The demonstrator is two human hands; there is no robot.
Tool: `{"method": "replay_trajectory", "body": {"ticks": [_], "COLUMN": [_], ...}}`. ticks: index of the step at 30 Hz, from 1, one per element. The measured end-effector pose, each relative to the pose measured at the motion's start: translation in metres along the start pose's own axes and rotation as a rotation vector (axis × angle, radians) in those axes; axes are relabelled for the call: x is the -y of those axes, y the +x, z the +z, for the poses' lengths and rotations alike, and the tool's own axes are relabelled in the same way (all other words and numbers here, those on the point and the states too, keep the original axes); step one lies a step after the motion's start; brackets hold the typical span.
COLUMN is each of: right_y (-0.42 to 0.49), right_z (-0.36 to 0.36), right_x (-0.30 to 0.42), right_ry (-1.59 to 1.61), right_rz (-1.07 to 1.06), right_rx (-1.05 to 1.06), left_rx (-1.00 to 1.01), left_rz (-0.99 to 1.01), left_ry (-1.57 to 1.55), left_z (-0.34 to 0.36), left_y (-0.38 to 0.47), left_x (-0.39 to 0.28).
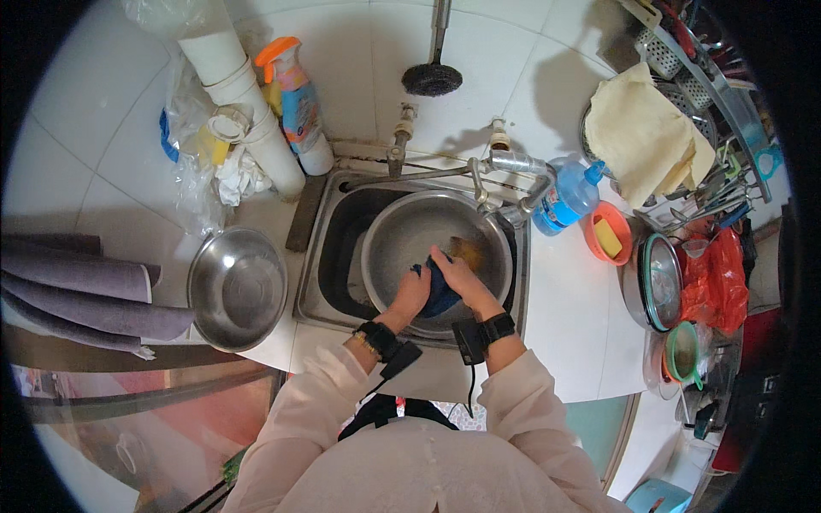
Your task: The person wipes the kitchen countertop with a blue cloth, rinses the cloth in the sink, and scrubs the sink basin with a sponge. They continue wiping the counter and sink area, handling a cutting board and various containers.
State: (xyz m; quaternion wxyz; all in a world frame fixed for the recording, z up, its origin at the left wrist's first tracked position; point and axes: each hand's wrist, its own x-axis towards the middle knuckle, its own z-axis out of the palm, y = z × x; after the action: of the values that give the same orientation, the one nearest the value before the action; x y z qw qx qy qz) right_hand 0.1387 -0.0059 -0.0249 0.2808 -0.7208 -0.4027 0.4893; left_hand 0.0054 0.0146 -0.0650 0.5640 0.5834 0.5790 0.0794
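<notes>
A large stainless steel basin (401, 224) rests in the metal sink (312, 288). Over its near half, my left hand (412, 292) and my right hand (460, 277) both grip a dark blue cloth (439, 295), which is bunched between them. Just beyond my right hand, a yellow-brown object (467, 252) lies in the basin; what it is cannot be made out. The faucet (513, 161) reaches over the basin's far right edge. Each wrist wears a black strap with a small device.
An empty steel bowl (237, 288) stands left of the sink. At the right are a blue plastic bottle (567, 199), a red bowl with a yellow sponge (607, 237) and stacked pots (651, 282). A spray bottle (298, 106) stands behind; a scrubber (432, 79) hangs above.
</notes>
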Motion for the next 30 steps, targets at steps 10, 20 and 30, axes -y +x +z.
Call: {"method": "replay_trajectory", "body": {"ticks": [10,20,30], "right_y": [-0.046,-0.045,-0.049], "right_z": [-0.044,-0.055,-0.065], "right_x": [-0.019,-0.044,0.002], "right_ry": [0.391,-0.001,0.639], "right_rz": [-0.099,-0.687,-0.324], "right_rx": [0.008,-0.205,-0.226], "left_rx": [-0.09,-0.382,-0.181], "left_rz": [0.125,0.537,0.642], "left_ry": [-0.515,-0.307,0.08], "left_z": [-0.041,-0.06,-0.057], "left_y": [-0.013,-0.038,-0.045], "left_x": [0.027,-0.015,-0.015]}}
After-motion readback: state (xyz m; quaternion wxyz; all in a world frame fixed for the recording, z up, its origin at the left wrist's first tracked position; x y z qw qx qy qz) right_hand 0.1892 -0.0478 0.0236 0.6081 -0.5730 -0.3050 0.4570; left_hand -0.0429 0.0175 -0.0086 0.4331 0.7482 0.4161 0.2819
